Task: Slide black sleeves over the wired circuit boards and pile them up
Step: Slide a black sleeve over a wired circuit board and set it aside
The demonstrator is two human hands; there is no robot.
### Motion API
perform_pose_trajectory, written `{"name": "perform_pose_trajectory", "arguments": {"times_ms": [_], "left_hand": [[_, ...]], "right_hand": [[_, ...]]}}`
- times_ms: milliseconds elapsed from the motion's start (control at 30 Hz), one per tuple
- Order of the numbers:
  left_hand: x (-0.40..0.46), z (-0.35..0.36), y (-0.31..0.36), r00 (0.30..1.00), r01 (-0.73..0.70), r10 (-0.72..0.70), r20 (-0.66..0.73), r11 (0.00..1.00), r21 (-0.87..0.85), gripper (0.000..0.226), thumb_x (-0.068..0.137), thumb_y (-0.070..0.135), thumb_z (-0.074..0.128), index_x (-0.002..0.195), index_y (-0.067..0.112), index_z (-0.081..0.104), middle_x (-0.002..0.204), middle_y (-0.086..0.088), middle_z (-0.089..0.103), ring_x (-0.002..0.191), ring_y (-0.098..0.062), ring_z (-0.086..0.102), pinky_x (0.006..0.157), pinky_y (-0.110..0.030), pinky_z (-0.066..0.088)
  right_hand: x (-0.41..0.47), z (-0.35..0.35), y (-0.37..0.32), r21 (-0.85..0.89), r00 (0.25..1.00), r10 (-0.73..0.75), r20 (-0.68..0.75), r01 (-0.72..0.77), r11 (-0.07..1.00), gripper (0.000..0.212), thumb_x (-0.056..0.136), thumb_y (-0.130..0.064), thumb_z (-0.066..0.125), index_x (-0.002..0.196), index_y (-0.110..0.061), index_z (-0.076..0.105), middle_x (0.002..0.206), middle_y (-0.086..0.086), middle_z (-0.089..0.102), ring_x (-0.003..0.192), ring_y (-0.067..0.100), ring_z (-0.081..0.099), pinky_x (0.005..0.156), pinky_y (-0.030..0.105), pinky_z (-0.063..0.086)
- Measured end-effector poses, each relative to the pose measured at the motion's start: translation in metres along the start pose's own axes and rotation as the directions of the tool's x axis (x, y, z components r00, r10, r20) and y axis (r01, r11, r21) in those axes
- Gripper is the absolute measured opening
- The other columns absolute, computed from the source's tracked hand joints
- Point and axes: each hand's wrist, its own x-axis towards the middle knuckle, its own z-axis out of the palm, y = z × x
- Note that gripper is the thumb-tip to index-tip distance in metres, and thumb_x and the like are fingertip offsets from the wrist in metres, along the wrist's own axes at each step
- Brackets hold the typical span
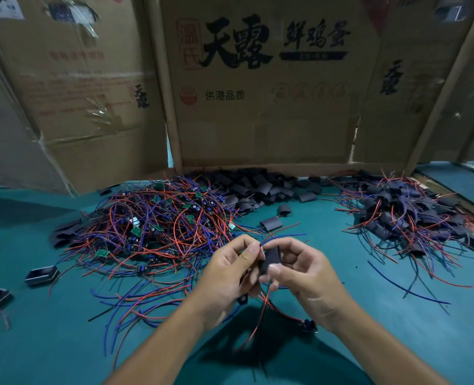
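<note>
over the green table (327,218), the left hand (230,276) and the right hand (305,273) meet on one black sleeve (270,258), each pinching it between thumb and curled fingers, with red and blue wires (283,237) sticking out above it and more trailing below the hands. to the left lies a tangled heap of bare wired circuit boards (152,220), behind it a pile of empty black sleeves (258,187) against the upright cardboard box (263,84), and well apart on the right a pile of sleeved boards (405,215). two small black housings (42,275) sit near the table's left edge.
</note>
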Motion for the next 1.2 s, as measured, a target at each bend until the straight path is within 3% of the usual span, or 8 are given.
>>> {"name": "perform_pose_trajectory", "arguments": {"times_ms": [133,333,467,733,867,1100,1200], "left_hand": [[0.002,-0.002,0.001,0.998,-0.018,0.023,-0.059,0.996,0.082,0.024,0.096,0.037,0.059,0.078,0.022,0.061,0.052,0.002,0.039,0.042,-0.009,0.031,0.041,-0.022,0.032],[0.004,-0.012,0.004,0.991,-0.042,0.051,-0.126,0.996,0.073,0.023,0.093,0.036,0.059,0.080,0.017,0.061,0.054,0.002,0.029,0.042,-0.012,0.021,0.042,-0.024,0.035],[0.006,-0.013,0.001,0.990,-0.060,0.072,-0.118,0.993,0.100,0.023,0.093,0.036,0.058,0.079,0.018,0.061,0.054,0.002,0.028,0.044,-0.014,0.021,0.044,-0.024,0.038],[0.006,-0.015,0.000,0.994,-0.039,0.052,-0.096,0.991,0.130,0.027,0.092,0.041,0.062,0.079,0.018,0.061,0.053,0.003,0.028,0.044,-0.014,0.024,0.045,-0.024,0.038],[0.004,-0.014,0.001,0.999,-0.009,0.014,-0.034,0.990,0.139,0.029,0.089,0.045,0.064,0.080,0.017,0.060,0.052,0.003,0.026,0.041,-0.012,0.023,0.044,-0.021,0.036],[0.001,-0.005,0.004,0.999,-0.009,0.003,0.033,0.979,0.203,0.021,0.096,0.030,0.051,0.078,0.021,0.058,0.051,0.001,0.029,0.041,-0.013,0.022,0.045,-0.028,0.024],[0.000,0.001,-0.001,1.000,0.018,-0.019,0.006,0.981,0.195,0.023,0.094,0.031,0.039,0.091,0.011,0.050,0.052,-0.005,0.042,0.041,-0.015,0.026,0.046,-0.036,0.018]], "right_hand": [[0.001,0.002,0.000,-0.114,0.993,-0.092,-0.078,0.083,0.990,0.030,0.076,-0.007,0.074,0.103,0.001,0.065,0.085,0.014,0.070,0.069,0.022,0.065,0.053,0.026,0.052],[0.002,-0.019,-0.022,0.062,0.947,-0.201,-0.252,0.223,0.973,0.029,0.074,-0.010,0.069,0.104,-0.009,0.067,0.089,0.009,0.070,0.079,0.022,0.066,0.059,0.026,0.054],[0.001,-0.022,-0.025,-0.033,0.928,-0.282,-0.244,0.283,0.959,0.029,0.072,-0.013,0.074,0.100,-0.020,0.073,0.093,0.008,0.071,0.080,0.022,0.065,0.068,0.026,0.056],[0.001,-0.024,-0.023,-0.098,0.927,-0.304,-0.221,0.289,0.952,0.037,0.067,-0.016,0.083,0.102,-0.020,0.072,0.093,0.006,0.072,0.070,0.017,0.066,0.071,0.022,0.055],[0.000,-0.025,-0.023,-0.133,0.926,-0.317,-0.205,0.295,0.946,0.035,0.069,-0.012,0.077,0.102,-0.022,0.073,0.095,0.003,0.073,0.075,0.013,0.066,0.072,0.019,0.054],[-0.004,-0.022,-0.019,-0.326,0.985,-0.172,0.029,0.172,0.929,0.035,0.071,-0.021,0.082,0.104,-0.016,0.071,0.095,0.009,0.074,0.083,0.014,0.068,0.074,0.020,0.053],[-0.002,-0.010,-0.006,-0.084,0.996,-0.085,0.000,0.085,0.993,0.033,0.068,-0.019,0.083,0.098,-0.014,0.072,0.084,0.008,0.069,0.061,0.016,0.055,0.058,0.021,0.045]]}}
